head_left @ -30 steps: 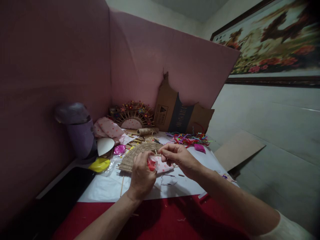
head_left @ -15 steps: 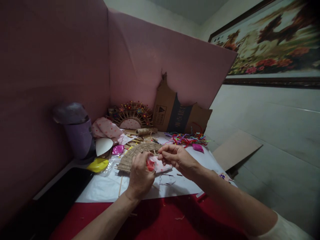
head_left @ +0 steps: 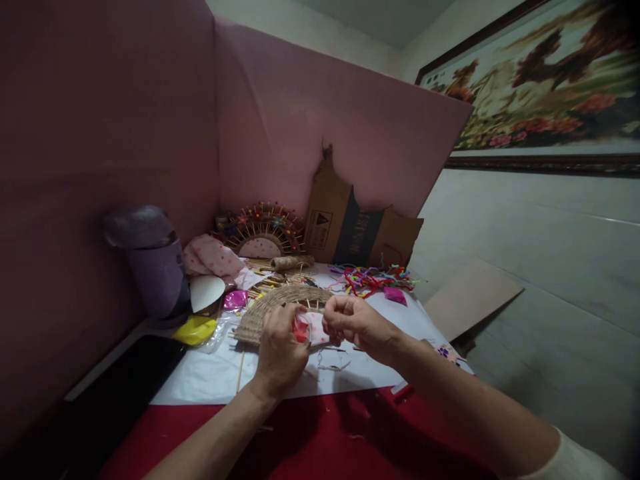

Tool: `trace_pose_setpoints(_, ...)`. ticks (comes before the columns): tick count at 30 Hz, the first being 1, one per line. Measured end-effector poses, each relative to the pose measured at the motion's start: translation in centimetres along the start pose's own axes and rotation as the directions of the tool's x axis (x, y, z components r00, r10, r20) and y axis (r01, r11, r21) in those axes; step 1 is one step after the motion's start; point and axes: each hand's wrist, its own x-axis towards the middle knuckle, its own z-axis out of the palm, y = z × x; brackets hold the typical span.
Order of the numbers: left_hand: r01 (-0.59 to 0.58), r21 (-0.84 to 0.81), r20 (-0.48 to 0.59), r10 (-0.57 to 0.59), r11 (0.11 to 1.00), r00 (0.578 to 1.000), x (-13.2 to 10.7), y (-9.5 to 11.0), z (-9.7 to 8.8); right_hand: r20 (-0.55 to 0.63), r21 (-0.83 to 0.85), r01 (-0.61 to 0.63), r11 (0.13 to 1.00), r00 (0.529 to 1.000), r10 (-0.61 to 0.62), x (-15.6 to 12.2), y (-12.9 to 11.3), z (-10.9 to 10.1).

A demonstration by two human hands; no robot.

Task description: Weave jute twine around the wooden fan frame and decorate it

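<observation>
My left hand (head_left: 283,347) is closed around a small red lump in clear plastic (head_left: 301,329), which shows between thumb and fingers. To its right, my right hand (head_left: 363,327) is held up with thumb and fingertips pinched together; whatever they hold is too small or hidden to make out. Behind both hands lies a twine-woven half-ring (head_left: 273,309) with sticks poking from its edge. A white cloth with pink dots (head_left: 319,331) fills its inner part, partly covered by my hands.
A finished-looking fan shape with beads (head_left: 260,230) leans at the back beside torn cardboard (head_left: 327,220). Coloured fuzzy stems (head_left: 370,279) and a magenta packet (head_left: 395,295) lie right. Left are a purple container (head_left: 157,273), a yellow packet (head_left: 196,329) and a dark flat panel (head_left: 135,373).
My right hand has moved slightly right and down, away from my left hand, its fingers curled in more. My left hand stays in place around the red lump.
</observation>
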Motion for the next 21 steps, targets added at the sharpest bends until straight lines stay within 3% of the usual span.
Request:
trace_pose_setpoints(5, -0.009, 0.0, 0.011, 0.009, 1.0, 1.0, -0.04, -0.09, 0.06, 0.049, -0.041, 0.018, 0.999, 0.999, -0.016, -0.33, 0.25, -0.03)
trace_pose_setpoints(15, -0.001, 0.003, 0.012, 0.001, 1.0, 1.0, 0.01, 0.14, -0.06, 0.088, 0.048, -0.02, 0.999, 0.996, 0.015, -0.57, 0.27, 0.28)
trace_pose_setpoints(21, -0.004, -0.01, 0.028, 0.004, 1.0, 1.0, 0.0, 0.16, -0.19, 0.061, 0.091, -0.006, 0.996, 0.998, 0.001, -0.92, -0.05, 0.62)
